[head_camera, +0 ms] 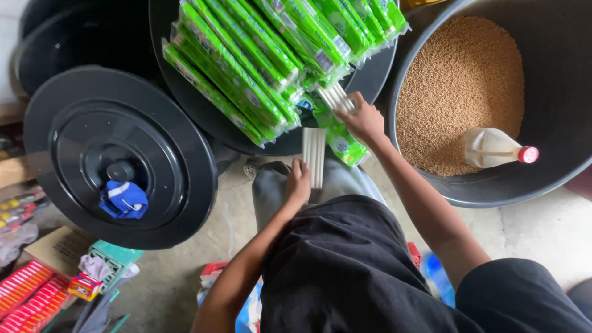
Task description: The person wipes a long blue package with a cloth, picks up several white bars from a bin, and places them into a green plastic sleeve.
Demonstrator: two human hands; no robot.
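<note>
My left hand grips a small bundle of white sticks, held upright above my lap. Further up, my right hand closes on more white sticks sticking out of an opened green packet. Just above that hand, several long green packets lie stacked on a black round lid. My dark trousers fill the lower middle of the view.
A large black tub at the right holds brown grain with a white plastic bottle, red-capped, lying in it. At left is another black lid with a blue cloth. Red packets and a teal box sit lower left on concrete.
</note>
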